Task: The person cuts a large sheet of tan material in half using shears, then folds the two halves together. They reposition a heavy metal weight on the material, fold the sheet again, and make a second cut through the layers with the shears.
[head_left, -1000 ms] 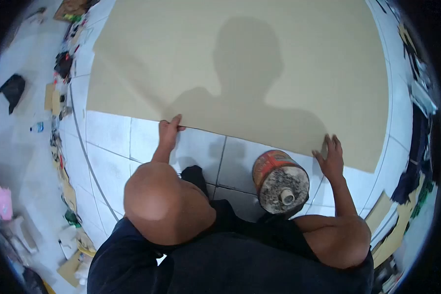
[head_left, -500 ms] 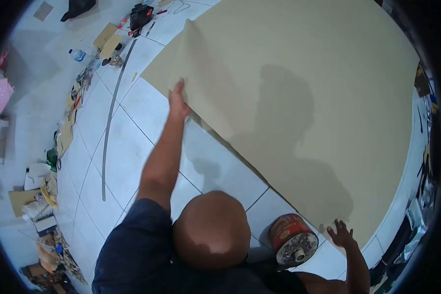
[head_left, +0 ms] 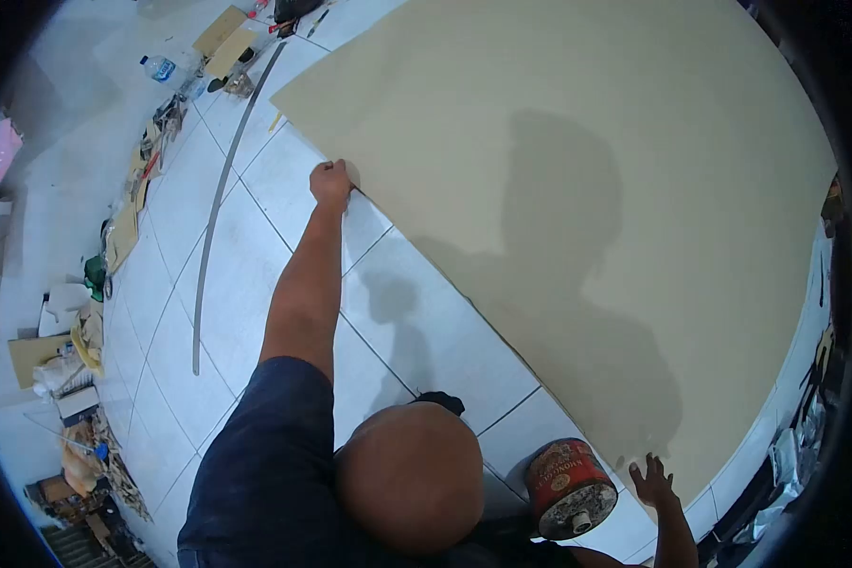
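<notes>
A large tan sheet [head_left: 426,133], like thick paper or thin board, lies over the white tiles and fills the upper right. My left hand [head_left: 331,183] is closed at its near-left edge, fingers curled and gripping the sheet there. My right hand [head_left: 655,483] rests near the sheet's lower corner, fingers spread, touching its surface and holding nothing. Beside that edge, left of my right hand, a red can [head_left: 563,473] with a stained, crusted end and a small spout lies tilted.
A long thin grey strip [head_left: 220,189] lies on the tiled floor [head_left: 256,275] at left. Along the left wall are a water bottle [head_left: 161,69], cardboard pieces [head_left: 221,30], a white jug [head_left: 63,308] and scraps. More clutter [head_left: 786,464] lines the right edge.
My left hand has gone from open fingers to closed on the sheet's edge. The raised fold near the sheet's left corner has flattened. My right hand stays spread on the sheet.
</notes>
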`<action>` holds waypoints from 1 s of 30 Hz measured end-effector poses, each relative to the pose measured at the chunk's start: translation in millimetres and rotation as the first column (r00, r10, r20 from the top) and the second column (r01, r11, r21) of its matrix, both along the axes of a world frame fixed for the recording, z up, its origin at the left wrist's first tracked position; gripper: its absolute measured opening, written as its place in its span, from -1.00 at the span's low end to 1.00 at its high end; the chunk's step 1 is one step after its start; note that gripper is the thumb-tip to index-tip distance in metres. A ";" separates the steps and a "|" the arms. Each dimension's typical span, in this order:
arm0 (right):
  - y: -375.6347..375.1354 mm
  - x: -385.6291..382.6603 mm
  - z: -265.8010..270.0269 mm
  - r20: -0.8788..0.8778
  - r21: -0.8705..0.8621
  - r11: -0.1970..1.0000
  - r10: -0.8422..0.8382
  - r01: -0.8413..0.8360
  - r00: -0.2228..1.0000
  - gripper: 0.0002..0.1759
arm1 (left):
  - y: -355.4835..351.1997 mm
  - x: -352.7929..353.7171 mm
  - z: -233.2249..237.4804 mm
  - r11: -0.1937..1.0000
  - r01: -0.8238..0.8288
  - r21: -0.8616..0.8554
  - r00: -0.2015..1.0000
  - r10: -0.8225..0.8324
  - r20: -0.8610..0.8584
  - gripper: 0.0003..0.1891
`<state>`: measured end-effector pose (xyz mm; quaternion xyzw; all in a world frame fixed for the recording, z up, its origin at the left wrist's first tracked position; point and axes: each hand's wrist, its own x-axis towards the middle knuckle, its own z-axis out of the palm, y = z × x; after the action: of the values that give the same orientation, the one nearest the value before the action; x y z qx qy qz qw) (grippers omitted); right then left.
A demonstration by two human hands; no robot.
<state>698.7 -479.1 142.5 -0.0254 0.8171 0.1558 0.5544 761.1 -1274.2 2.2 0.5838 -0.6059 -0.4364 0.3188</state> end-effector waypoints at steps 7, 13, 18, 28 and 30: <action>0.3 1.6 -8.6 -0.011 0.006 1.000 -0.025 0.025 1.000 0.09 | -15.8 -2.9 0.9 1.000 -0.012 -0.001 0.921 0.012 0.390 -0.64; 2.1 -0.1 -6.9 -0.035 -0.068 0.996 -0.054 0.051 0.998 0.15 | -29.3 -2.4 -7.6 0.994 0.042 0.100 0.874 -0.085 0.479 -0.60; 57.7 -0.4 -43.9 -0.057 -0.173 0.981 0.074 -0.082 0.996 0.23 | 21.0 -14.4 23.1 0.976 0.025 -0.216 0.713 0.134 0.688 -0.39; 51.9 -0.7 -42.3 -0.040 -0.233 0.972 0.012 -0.021 0.999 0.19 | 303.3 5.0 24.0 -0.086 0.990 -0.108 0.032 -0.616 0.787 -0.20; 70.2 5.5 -60.2 -0.127 -0.253 0.963 0.058 -0.089 0.990 0.09 | 309.4 6.7 12.8 -0.081 0.990 -0.112 0.037 -0.625 0.780 -0.16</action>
<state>704.2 -408.9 82.3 -0.1182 0.8604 0.0698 0.4908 767.8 -964.8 15.0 -0.0248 -0.9927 -0.1139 -0.0308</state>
